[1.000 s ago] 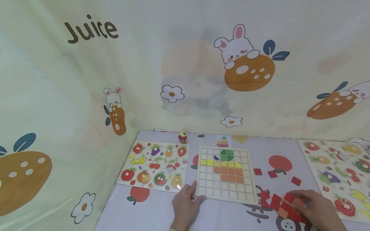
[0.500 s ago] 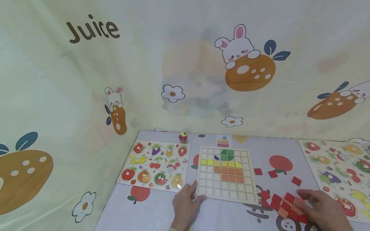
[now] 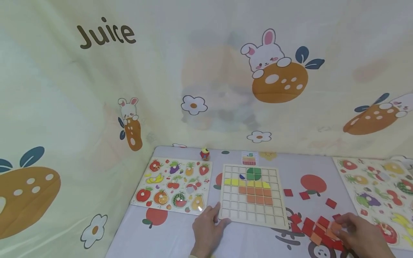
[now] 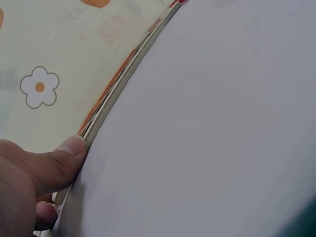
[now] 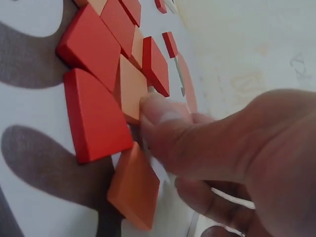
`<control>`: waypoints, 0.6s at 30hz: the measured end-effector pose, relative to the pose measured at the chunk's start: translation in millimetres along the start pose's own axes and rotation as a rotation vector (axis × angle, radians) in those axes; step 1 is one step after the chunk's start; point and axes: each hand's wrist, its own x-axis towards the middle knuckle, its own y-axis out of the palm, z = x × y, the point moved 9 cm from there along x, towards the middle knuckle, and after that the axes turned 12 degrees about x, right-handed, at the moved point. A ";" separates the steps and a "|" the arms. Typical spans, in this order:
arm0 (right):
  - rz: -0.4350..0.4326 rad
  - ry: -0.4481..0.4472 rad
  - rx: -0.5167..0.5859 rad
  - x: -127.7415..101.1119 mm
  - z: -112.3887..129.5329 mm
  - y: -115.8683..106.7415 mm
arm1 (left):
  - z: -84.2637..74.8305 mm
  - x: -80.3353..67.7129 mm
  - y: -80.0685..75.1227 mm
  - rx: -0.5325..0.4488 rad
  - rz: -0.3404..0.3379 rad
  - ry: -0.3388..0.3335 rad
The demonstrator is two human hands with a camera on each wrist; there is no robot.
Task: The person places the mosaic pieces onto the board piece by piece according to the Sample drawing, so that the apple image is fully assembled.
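I see the light-orange tile (image 5: 131, 89) in the upper left of the right wrist view, lying flat among red tiles, and my right hand (image 3: 361, 234) has its thumb tip (image 5: 158, 112) pressed on that tile's near edge; the other fingers curl beneath, but I cannot tell whether they pinch it. In the head view this pile of tiles (image 3: 314, 226) sits at the lower right, just left of that hand, so the right grip is plainly the nearer one. The grid board (image 3: 252, 195) lies left of and slightly above the pile, at lower centre. My left hand (image 3: 208, 227) rests at the board's lower left corner, thumb (image 4: 61, 160) against its edge, fingers relaxed. Counting: one grid board, holding one green patch, a yellow row and an orange block; three red tiles lie loose between board and pile; the pile itself holds roughly eight, too overlapped to count surely. Two fruit puzzle boards flank the surface, one at the left (image 3: 174, 186), one at the right edge (image 3: 380, 193), and one small pattern card (image 3: 249, 158) stands above the board.
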 end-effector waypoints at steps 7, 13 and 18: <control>-0.133 -0.110 0.074 -4.0 21.0 -5.7 | 0.7 1.2 1.4 -0.010 0.004 0.008; -0.411 -0.306 0.234 -16.8 59.3 -14.3 | 1.2 0.4 2.4 -0.010 0.022 -0.012; -0.468 -0.283 0.405 -16.6 85.0 -1.5 | 1.9 0.6 3.0 -0.019 0.029 -0.018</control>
